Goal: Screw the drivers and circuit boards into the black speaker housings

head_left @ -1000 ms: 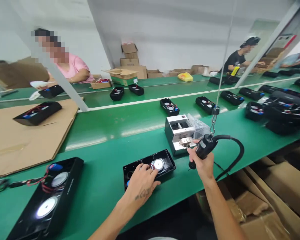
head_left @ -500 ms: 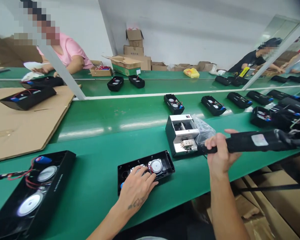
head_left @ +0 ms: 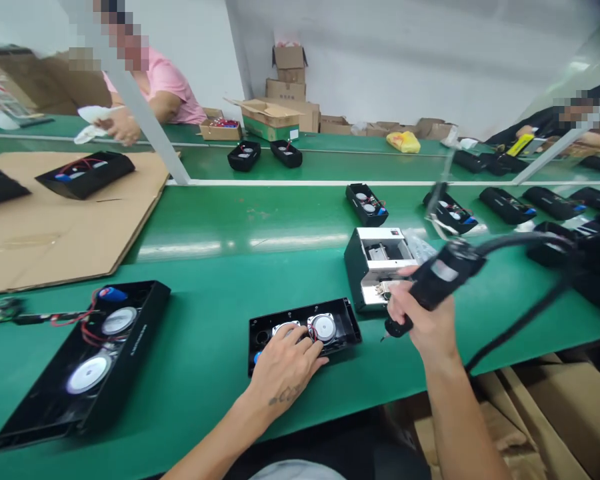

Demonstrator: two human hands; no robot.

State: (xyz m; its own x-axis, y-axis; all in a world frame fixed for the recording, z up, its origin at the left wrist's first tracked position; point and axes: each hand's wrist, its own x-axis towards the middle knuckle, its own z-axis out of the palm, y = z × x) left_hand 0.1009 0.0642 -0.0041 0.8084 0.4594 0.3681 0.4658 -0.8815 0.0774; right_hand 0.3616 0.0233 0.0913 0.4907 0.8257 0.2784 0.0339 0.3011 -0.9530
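My right hand (head_left: 425, 320) is wrapped round a black electric screwdriver (head_left: 437, 277), whose thin bit points down and left over the green bench. The bit's tip hangs in the air just right of an open black speaker housing (head_left: 347, 327). Over that housing's near wall lies my left hand (head_left: 287, 360), fingers bent inside by the speakers and thumb at the near edge. One round silver speaker (head_left: 324, 328) shows fully; another is partly covered by my fingers. Behind my right hand stands a black and silver screw feeder (head_left: 357, 267), its front partly hidden.
A larger-looking open speaker housing (head_left: 145, 333) lies on the left, wired to a circuit board (head_left: 0, 310). Flat cardboard (head_left: 70, 227) covers the far left. Several housings line the belt (head_left: 260, 220). A screwdriver cable (head_left: 525, 320) loops at right. Co-workers sit across.
The screwdriver has swung from lying nearly level to bit-down, and my right hand has brought it left toward the housing. My left hand keeps its place on the housing. The view has shifted slightly.
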